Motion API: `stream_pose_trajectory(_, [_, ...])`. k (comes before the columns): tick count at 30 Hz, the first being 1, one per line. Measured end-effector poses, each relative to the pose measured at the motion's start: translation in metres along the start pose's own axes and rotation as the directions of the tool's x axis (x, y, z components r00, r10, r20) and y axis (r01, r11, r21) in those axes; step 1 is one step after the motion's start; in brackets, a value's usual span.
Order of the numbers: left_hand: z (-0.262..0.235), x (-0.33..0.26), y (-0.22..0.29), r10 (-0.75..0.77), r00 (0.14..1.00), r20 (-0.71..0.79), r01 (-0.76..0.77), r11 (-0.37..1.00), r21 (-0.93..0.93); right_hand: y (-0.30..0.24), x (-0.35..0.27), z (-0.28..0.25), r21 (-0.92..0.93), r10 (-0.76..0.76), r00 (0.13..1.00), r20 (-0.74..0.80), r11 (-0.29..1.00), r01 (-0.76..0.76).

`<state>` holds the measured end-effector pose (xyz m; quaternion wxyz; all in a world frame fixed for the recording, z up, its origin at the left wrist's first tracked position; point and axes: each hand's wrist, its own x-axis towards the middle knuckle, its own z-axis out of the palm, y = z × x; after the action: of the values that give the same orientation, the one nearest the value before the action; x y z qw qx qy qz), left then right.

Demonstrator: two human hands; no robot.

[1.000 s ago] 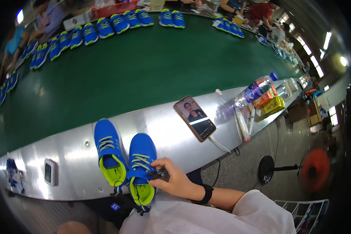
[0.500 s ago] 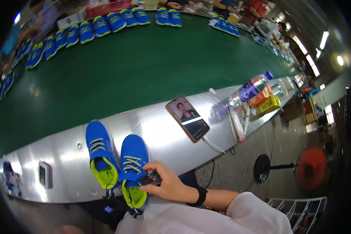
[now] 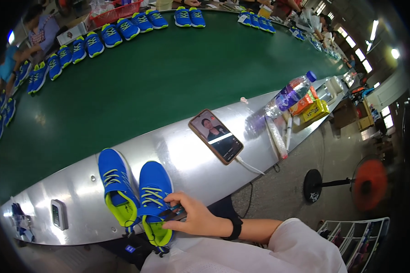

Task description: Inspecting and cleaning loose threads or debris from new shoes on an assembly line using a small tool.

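Observation:
Two blue sneakers with yellow-green laces and lining rest side by side on the metal ledge, the left shoe (image 3: 112, 166) and the right shoe (image 3: 154, 177). Their toes point away from me. My right hand (image 3: 193, 216) is at the opening of the right shoe, thumb and fingers closed on small dark thread snips (image 3: 175, 210) with a bit of blue. The blades lie over the shoe's tongue; whether they touch it I cannot tell. Dark cords hang at both heels. My left hand is out of view.
A lit phone (image 3: 216, 136) on a white cable lies right of the shoes. Beyond it are a plastic bottle (image 3: 291, 94) and a yellow box (image 3: 315, 110). The green belt (image 3: 136, 86) carries more blue shoes along its far side, with people behind. A fan (image 3: 369, 184) stands right.
The view has shifted slightly, so the shoes appear a little lower. My right hand stays at the right shoe with the thread snips, nearly unmoved.

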<state>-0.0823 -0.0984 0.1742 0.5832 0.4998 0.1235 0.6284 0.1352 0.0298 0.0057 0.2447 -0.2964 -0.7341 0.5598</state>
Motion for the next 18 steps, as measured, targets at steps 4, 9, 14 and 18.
stream_pose_trajectory(4, [-0.035,-0.029,-0.021,0.187,0.693,-0.696,0.477,0.605,0.637,-0.010,0.003,0.000,-0.121,0.115,0.989,0.088,0.987,-0.104])
stream_pose_trajectory(9, [-0.099,-0.051,-0.103,-0.117,0.380,-0.918,0.872,0.377,0.312,-0.011,0.001,-0.009,-0.296,0.022,0.999,0.042,0.955,-0.008])
stream_pose_trajectory(14, [-0.084,-0.050,-0.119,0.013,0.603,-0.798,0.794,0.097,0.601,-0.001,0.007,-0.011,-0.296,-0.228,0.974,-0.004,0.930,0.217])
stream_pose_trajectory(18, [-0.068,-0.059,-0.122,0.151,0.649,-0.746,0.751,0.033,0.660,0.000,0.018,-0.013,-0.426,-0.416,0.909,-0.025,0.827,0.367])
